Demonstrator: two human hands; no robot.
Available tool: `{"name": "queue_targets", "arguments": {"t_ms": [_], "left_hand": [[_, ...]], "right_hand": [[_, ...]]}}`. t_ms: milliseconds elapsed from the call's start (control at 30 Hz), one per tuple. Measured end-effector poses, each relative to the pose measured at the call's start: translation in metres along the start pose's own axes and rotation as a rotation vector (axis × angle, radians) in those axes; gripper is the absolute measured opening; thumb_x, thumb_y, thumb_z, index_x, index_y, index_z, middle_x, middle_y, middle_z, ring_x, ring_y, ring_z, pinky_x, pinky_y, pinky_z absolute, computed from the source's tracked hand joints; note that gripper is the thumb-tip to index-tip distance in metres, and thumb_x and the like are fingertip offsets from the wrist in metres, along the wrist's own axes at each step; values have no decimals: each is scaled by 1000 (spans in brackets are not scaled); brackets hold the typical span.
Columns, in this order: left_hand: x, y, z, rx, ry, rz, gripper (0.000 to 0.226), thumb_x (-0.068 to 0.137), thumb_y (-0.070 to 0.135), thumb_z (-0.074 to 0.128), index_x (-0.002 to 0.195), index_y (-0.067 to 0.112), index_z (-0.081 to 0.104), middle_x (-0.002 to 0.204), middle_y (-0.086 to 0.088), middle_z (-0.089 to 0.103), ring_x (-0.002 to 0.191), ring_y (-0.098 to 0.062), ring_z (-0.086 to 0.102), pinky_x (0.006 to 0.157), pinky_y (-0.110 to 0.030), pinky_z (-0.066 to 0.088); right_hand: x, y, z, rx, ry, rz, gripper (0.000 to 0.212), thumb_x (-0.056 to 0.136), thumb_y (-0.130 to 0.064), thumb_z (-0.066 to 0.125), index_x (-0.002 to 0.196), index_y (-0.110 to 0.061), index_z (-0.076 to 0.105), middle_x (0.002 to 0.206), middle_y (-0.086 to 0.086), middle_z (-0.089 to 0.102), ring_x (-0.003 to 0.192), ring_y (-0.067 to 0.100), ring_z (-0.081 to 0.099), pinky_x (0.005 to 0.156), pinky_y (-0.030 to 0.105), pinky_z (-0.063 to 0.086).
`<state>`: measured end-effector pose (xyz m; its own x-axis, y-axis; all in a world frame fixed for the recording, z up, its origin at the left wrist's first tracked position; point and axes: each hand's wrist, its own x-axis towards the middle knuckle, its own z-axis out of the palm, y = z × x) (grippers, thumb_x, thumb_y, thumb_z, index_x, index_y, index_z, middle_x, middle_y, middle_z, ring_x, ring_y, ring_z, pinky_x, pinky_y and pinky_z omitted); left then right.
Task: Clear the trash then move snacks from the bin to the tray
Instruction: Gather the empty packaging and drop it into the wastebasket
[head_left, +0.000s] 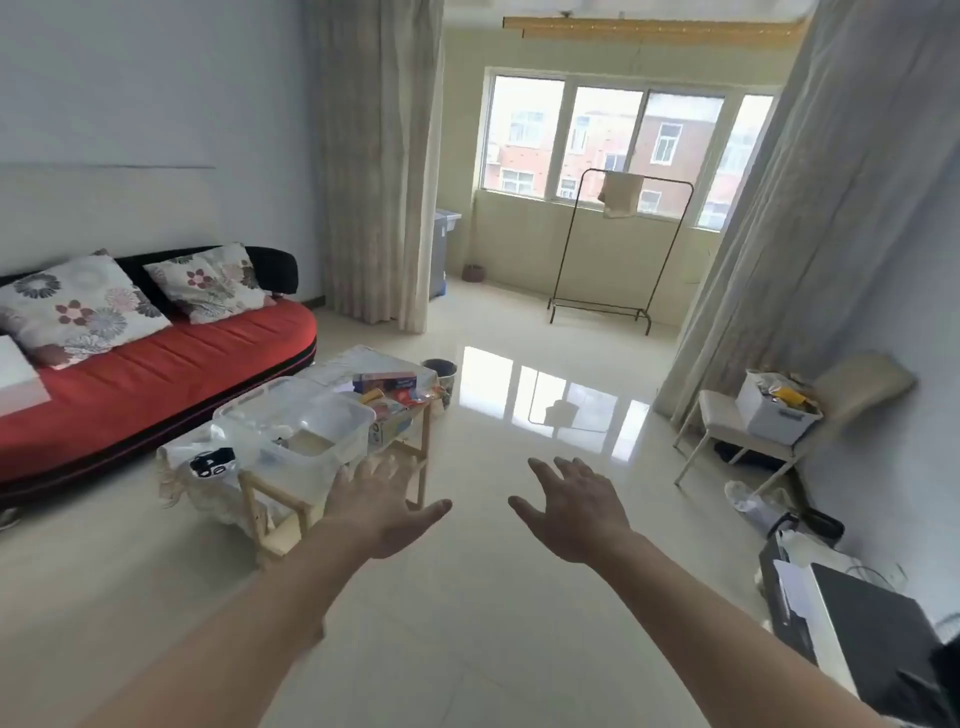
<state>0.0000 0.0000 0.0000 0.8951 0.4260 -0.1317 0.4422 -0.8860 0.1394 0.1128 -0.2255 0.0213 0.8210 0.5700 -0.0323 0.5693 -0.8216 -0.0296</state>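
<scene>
The clear bin (293, 431) sits on the low worktop (425, 441), its long axis pointing away toward the snacks (387, 389) beyond. The left hand (382, 506) and right hand (574, 512) hover, fingers spread, holding nothing.

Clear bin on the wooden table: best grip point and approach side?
Likely by the rim lip of the clear bin, one hand at each end, from the near side where the left hand and right hand hover open. Walls look smooth; it stands upright.
</scene>
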Motion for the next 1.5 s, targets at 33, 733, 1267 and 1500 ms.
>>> {"name": "queue_targets", "arguments": {"t_ms": [33, 733, 1267, 1500], "left_hand": [[12, -7, -3, 7, 1, 2, 98, 84, 90, 18, 162, 32, 9, 171, -1, 10, 157, -26, 5, 125, -53, 7], [197, -69, -28, 112, 11, -108, 86, 88, 82, 31, 154, 27, 32, 154, -4, 43, 144, -29, 33, 117, -51, 27], [326, -82, -34, -2, 86, -558, 60, 103, 52, 31, 158, 30, 25, 165, 3, 28, 153, -26, 18, 123, -50, 18], [346, -113, -27, -57, 104, -691, 58, 104, 46, 37, 158, 27, 25, 164, -1, 30, 151, -23, 25, 122, -41, 24]], "right_hand": [[13, -4, 0, 1, 4, -17, 74, 97, -70, 27, 159, -31, 18, 165, 10, 24, 154, 30, 15, 122, 48, 19], [245, -21, 30, 55, 1, -133, 76, 95, -75, 28, 158, -32, 24, 163, 7, 31, 150, 30, 26, 120, 46, 26], [503, -44, 18, 136, 31, -688, 67, 95, -68, 40, 153, -36, 31, 154, 0, 42, 140, 25, 40, 113, 45, 36], [562, -83, 37, 162, -19, -813, 65, 96, -61, 47, 153, -31, 33, 154, 2, 43, 139, 28, 42, 112, 45, 36]]}}
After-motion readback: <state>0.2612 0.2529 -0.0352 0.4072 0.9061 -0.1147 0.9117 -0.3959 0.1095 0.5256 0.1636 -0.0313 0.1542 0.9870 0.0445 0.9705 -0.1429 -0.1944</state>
